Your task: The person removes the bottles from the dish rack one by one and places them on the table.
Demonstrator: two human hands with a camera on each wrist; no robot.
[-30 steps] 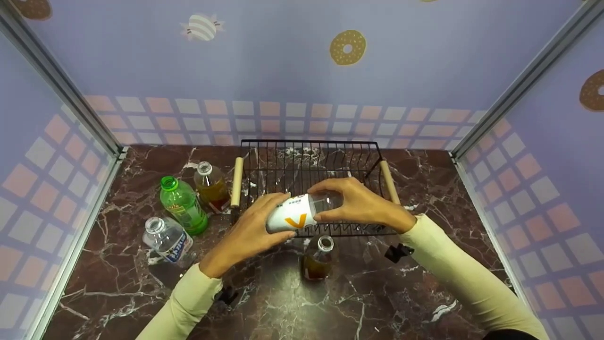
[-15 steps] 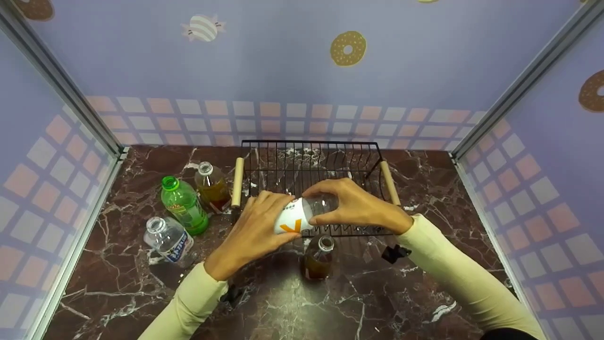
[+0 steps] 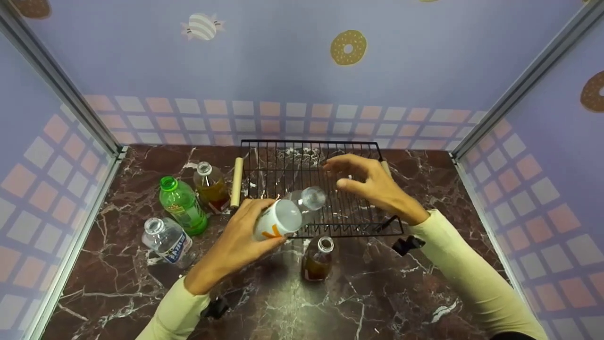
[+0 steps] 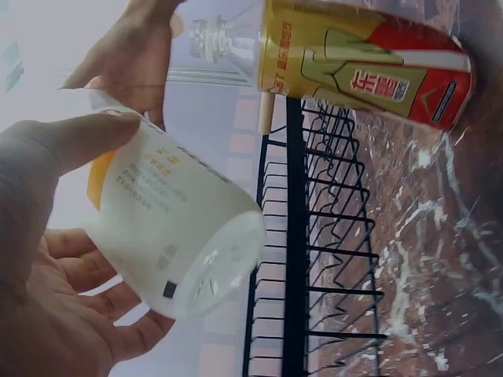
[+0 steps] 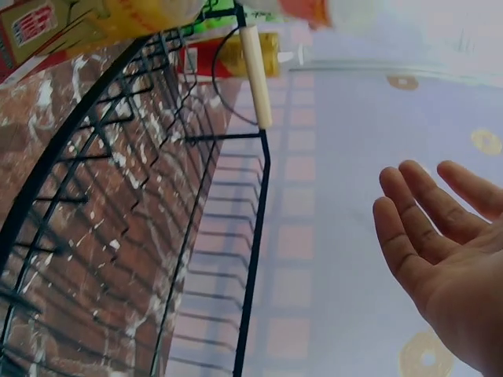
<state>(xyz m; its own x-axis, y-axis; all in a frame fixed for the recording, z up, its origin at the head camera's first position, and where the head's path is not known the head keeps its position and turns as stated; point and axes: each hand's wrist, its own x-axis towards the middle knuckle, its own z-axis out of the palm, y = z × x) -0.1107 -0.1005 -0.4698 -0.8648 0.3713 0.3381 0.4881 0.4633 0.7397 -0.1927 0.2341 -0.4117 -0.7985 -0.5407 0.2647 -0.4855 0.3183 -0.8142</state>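
My left hand (image 3: 240, 231) grips a bottle (image 3: 271, 226) with a white label and an orange V mark. The bottle leans to the right above the front of a black wire basket (image 3: 330, 230), its clear end (image 3: 314, 198) pointing away from the palm. In the left wrist view the fingers wrap round the white label (image 4: 169, 200). Over the basket's right part, my right hand (image 3: 377, 184) stays apart from the bottle with fingers loosely curved. The right wrist view shows that palm (image 5: 471, 275) holding nothing.
An amber-drink bottle (image 3: 318, 262) stands before the basket. Left of the basket's wooden handle (image 3: 237, 182) stand another amber-drink bottle (image 3: 212, 189), a green bottle (image 3: 186, 208) and a clear bottle (image 3: 170, 243). Patterned walls enclose the marble-look table (image 3: 401, 293).
My right hand has let go of the bottle's clear end and moved up and right. The left hand has shifted slightly left and turned the bottle so that its clear end shows.
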